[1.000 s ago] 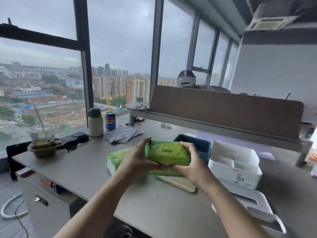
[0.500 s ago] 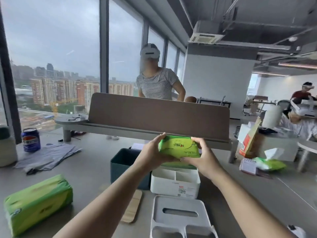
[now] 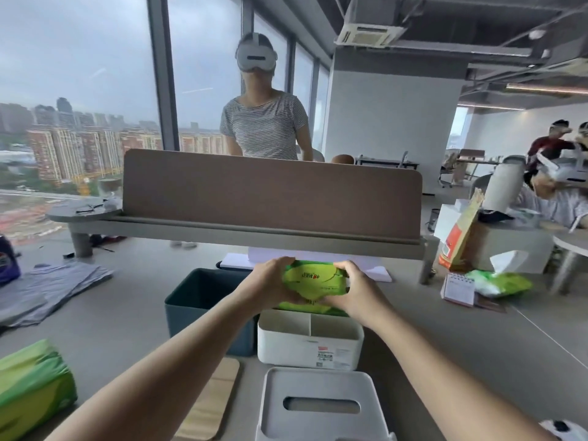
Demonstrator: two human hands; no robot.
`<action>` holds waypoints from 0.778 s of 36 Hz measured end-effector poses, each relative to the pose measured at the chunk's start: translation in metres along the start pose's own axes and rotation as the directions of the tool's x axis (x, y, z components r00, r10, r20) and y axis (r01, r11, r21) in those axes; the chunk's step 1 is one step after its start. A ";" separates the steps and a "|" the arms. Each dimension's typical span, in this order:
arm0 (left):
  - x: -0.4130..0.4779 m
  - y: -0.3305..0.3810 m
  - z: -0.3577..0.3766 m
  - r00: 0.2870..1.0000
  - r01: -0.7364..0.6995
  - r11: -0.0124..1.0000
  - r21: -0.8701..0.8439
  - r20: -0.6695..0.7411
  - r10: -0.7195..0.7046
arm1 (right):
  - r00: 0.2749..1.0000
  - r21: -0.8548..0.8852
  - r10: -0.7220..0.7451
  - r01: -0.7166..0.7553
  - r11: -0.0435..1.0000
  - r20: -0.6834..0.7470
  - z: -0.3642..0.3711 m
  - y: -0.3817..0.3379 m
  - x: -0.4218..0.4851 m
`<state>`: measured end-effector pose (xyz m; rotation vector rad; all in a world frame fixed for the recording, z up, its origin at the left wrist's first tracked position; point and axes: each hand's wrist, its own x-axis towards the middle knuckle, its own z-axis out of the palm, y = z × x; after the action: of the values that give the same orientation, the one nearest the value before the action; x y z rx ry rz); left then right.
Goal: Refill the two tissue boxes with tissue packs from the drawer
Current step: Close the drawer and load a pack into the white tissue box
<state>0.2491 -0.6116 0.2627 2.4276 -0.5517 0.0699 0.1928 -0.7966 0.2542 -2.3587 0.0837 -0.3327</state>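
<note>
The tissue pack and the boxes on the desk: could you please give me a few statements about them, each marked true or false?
1. Both hands hold the green tissue pack. True: the left hand and the right hand grip its ends.
2. The pack is over the white box. True.
3. The white lid sits on the white box. False: it lies on the desk, nearer the camera.
4. The dark green box stands to the right of the white box. False: it is on the left.
5. A second green pack lies at the left edge. True.
</note>
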 end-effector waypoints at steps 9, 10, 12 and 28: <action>0.005 0.002 0.014 0.991 -0.109 0.969 0.221 0.103 0.088 | 0.998 -0.279 -0.056 0.052 0.959 -0.007 0.006 0.003 0.003; 0.004 0.003 0.015 0.989 -0.125 0.964 0.233 0.103 0.103 | 0.999 -0.287 -0.050 0.046 0.957 -0.006 0.006 0.002 0.001; 0.002 0.005 0.015 0.987 -0.152 0.959 0.240 0.094 0.133 | 0.999 -0.293 -0.045 0.042 0.955 -0.001 0.005 0.000 -0.003; -0.116 -0.004 -0.006 0.965 -0.261 0.956 0.137 0.018 0.261 | 0.954 -0.215 -0.256 0.286 0.934 0.159 -0.028 -0.013 -0.110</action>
<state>0.1460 -0.5626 0.2438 2.4726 -0.8926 0.2262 0.0790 -0.7892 0.2591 -2.6260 -0.2830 -0.3159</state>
